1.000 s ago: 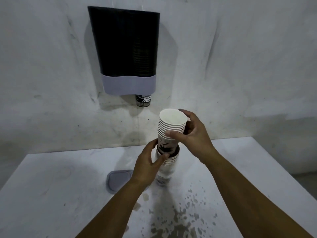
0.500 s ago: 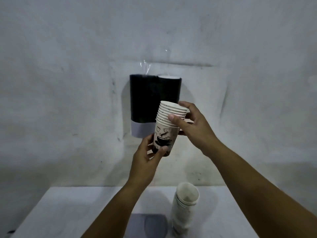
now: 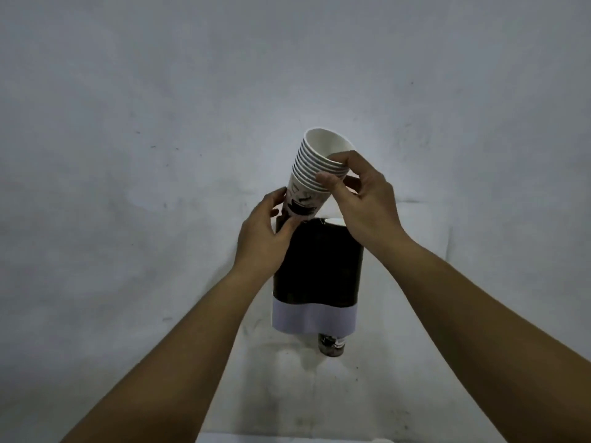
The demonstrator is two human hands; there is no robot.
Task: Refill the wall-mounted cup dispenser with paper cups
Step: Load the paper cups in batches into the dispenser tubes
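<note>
Both hands hold a stack of paper cups (image 3: 315,174) tilted just above the open top of the black dispenser (image 3: 318,263) on the wall (image 3: 160,123). The right hand (image 3: 364,203) has its grip closed around the rims; the left hand (image 3: 265,231) pinches the stack's printed bottom. One cup (image 3: 332,346) pokes out below the dispenser's pale band.

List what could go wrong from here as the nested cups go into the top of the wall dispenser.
1. The stack of paper cups is tilted, its base just above the left side of the black dispenser; it may catch on the top edge rather than drop in.
2. The right hand pinches only the upper rims and the left hand steadies the base, so lower cups could slide off.
3. A cup already protrudes below; pushing hard might force it out.
</note>
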